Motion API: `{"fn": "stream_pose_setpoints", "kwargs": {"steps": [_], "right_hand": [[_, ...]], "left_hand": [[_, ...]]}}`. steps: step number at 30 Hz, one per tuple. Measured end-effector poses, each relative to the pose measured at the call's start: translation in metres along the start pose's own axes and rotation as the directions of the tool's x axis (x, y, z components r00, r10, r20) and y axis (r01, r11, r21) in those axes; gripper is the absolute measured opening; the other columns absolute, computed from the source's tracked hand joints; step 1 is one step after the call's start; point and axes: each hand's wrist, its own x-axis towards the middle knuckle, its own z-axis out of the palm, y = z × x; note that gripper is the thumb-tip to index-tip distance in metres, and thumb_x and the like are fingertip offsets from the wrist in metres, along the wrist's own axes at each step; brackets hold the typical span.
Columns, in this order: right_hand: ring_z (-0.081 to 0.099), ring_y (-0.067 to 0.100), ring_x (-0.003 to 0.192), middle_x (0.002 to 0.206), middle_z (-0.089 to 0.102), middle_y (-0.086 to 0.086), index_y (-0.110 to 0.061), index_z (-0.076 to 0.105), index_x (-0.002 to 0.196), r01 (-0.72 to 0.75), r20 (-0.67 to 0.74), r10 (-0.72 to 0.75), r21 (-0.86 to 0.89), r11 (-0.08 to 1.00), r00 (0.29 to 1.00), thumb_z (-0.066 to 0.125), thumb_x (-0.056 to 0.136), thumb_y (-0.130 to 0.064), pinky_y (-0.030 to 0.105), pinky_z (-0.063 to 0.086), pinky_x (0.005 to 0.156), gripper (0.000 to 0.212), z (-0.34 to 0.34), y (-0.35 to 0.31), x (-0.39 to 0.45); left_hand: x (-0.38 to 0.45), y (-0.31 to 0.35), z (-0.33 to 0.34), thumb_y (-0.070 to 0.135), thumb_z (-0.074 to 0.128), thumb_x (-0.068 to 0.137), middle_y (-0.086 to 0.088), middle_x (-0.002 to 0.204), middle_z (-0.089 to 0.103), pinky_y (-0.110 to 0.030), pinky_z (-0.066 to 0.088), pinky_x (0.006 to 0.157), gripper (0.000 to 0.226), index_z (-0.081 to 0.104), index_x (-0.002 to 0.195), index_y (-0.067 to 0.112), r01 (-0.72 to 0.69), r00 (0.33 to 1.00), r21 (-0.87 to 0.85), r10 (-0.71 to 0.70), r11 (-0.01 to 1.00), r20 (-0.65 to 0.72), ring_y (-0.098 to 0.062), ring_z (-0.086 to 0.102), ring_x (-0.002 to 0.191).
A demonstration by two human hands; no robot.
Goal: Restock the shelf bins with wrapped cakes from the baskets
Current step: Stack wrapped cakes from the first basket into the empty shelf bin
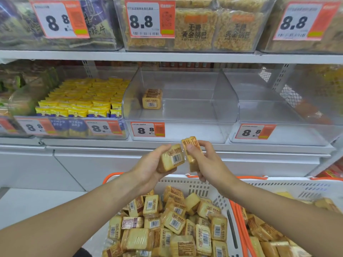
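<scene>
So at 12 o'clock from our hands there's the clear shelf bin (185, 108), wide open on top with just one wrapped cake (152, 99) sitting near its left wall, so loads of room across the floor of it toward 3 o'clock. Its front lip sits just above the price tag (148, 129), and the next bin (274, 112) at 2 o'clock looks bare inside too. The yellow packets (83, 97) at 10 o'clock fill their bin right up to the shared wall. Both our forearms reach up from 6 o'clock and meet in front of the shelf edge. Our left hand (148, 167) has its fingers curled round a cake (171, 158), barcode side facing us, palm turned inward. Our right hand (206, 164) pinches a second cake (191, 153) held on edge, thumb on the near face, and the two cakes are touching or just beside each other. Below at 6 o'clock the white basket (196, 186) is piled with cakes (167, 225), its far rim just under our wrists, and a second basket (297, 190) sits at 4 o'clock.
</scene>
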Motion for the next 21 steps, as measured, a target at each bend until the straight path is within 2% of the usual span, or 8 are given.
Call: {"fn": "stream_pose_setpoints", "kwargs": {"steps": [3, 6, 9, 12, 13, 16, 19, 21], "right_hand": [[0.056, 0.016, 0.054, 0.074, 0.063, 0.004, -0.033, 0.044, 0.134, -0.102, 0.078, 0.095, 0.103, 0.989, 0.992, 0.045, 0.101, -0.057, 0.032, 0.049, 0.054, 0.041, 0.003, -0.004, -0.001], [0.07, 0.034, 0.073, 0.102, 0.07, 0.023, -0.024, 0.046, 0.135, -0.186, 0.149, 0.148, 0.282, 0.941, 0.978, 0.039, 0.107, -0.046, 0.042, 0.061, 0.07, 0.036, 0.002, -0.009, -0.004], [0.074, 0.041, 0.088, 0.104, 0.071, 0.03, -0.016, 0.046, 0.136, -0.236, 0.204, 0.171, 0.359, 0.903, 0.964, 0.045, 0.108, -0.028, 0.044, 0.062, 0.082, 0.031, 0.0, -0.012, -0.007], [0.076, 0.035, 0.088, 0.098, 0.075, 0.025, -0.011, 0.048, 0.131, -0.197, 0.191, 0.134, 0.368, 0.909, 0.972, 0.06, 0.101, -0.015, 0.04, 0.063, 0.08, 0.033, -0.002, -0.011, -0.009], [0.076, 0.034, 0.087, 0.095, 0.076, 0.023, -0.009, 0.05, 0.128, -0.176, 0.178, 0.116, 0.371, 0.912, 0.977, 0.064, 0.098, -0.013, 0.037, 0.063, 0.078, 0.033, -0.003, -0.012, -0.011], [0.075, 0.03, 0.073, 0.085, 0.076, 0.02, -0.005, 0.055, 0.121, -0.093, 0.125, 0.051, 0.359, 0.929, 0.991, 0.069, 0.095, -0.013, 0.032, 0.062, 0.066, 0.031, -0.008, -0.013, -0.012], [0.061, 0.019, 0.06, 0.076, 0.066, 0.014, -0.009, 0.062, 0.112, 0.013, 0.026, -0.018, 0.177, 0.984, 1.0, 0.079, 0.087, -0.025, 0.029, 0.051, 0.057, 0.034, -0.012, -0.012, -0.006], [0.061, 0.02, 0.073, 0.088, 0.065, 0.014, -0.018, 0.065, 0.11, 0.008, 0.031, -0.012, 0.141, 0.99, 0.999, 0.089, 0.076, -0.031, 0.03, 0.05, 0.069, 0.044, -0.016, -0.016, -0.001]], "left_hand": [[0.003, -0.008, 0.003, 0.036, 0.068, 0.092, -0.015, 0.117, 0.073, -0.036, 0.055, 0.086, 0.041, 0.069, 0.122, 0.008, -0.086, 0.996, 0.099, 0.089, 0.991, -0.021, -0.025, 0.068, 0.105], [0.006, -0.01, 0.003, 0.06, 0.079, 0.076, -0.019, 0.11, 0.074, -0.044, 0.055, 0.096, 0.068, 0.071, 0.116, 0.006, -0.204, 0.975, 0.19, 0.217, 0.96, -0.051, -0.03, 0.07, 0.102], [0.003, -0.008, 0.006, 0.065, 0.085, 0.068, -0.011, 0.113, 0.074, -0.044, 0.054, 0.1, 0.08, 0.066, 0.124, 0.011, -0.282, 0.956, 0.258, 0.294, 0.924, -0.01, -0.026, 0.07, 0.11], [-0.005, -0.006, 0.011, 0.047, 0.092, 0.052, 0.005, 0.11, 0.07, -0.013, 0.053, 0.08, 0.088, 0.049, 0.123, 0.019, -0.3, 0.938, 0.32, 0.339, 0.898, -0.071, 0.003, 0.068, 0.096], [-0.006, -0.005, 0.012, 0.045, 0.094, 0.05, 0.006, 0.109, 0.068, -0.009, 0.052, 0.076, 0.089, 0.047, 0.121, 0.02, -0.294, 0.935, 0.355, 0.344, 0.887, -0.086, 0.004, 0.067, 0.093], [-0.002, -0.001, 0.006, 0.047, 0.096, 0.048, -0.002, 0.114, 0.067, -0.031, 0.058, 0.09, 0.092, 0.043, 0.117, 0.021, -0.266, 0.945, 0.353, 0.315, 0.897, -0.087, -0.013, 0.07, 0.102], [-0.004, 0.008, -0.001, 0.039, 0.086, 0.052, -0.013, 0.113, 0.067, -0.041, 0.062, 0.08, 0.084, 0.039, 0.117, 0.012, -0.259, 0.965, 0.195, 0.263, 0.946, 0.004, -0.027, 0.074, 0.094], [-0.006, 0.013, -0.006, 0.034, 0.081, 0.055, -0.014, 0.105, 0.069, -0.042, 0.061, 0.072, 0.076, 0.044, 0.116, 0.007, -0.278, 0.96, 0.159, 0.27, 0.947, 0.071, -0.03, 0.074, 0.085]]}}
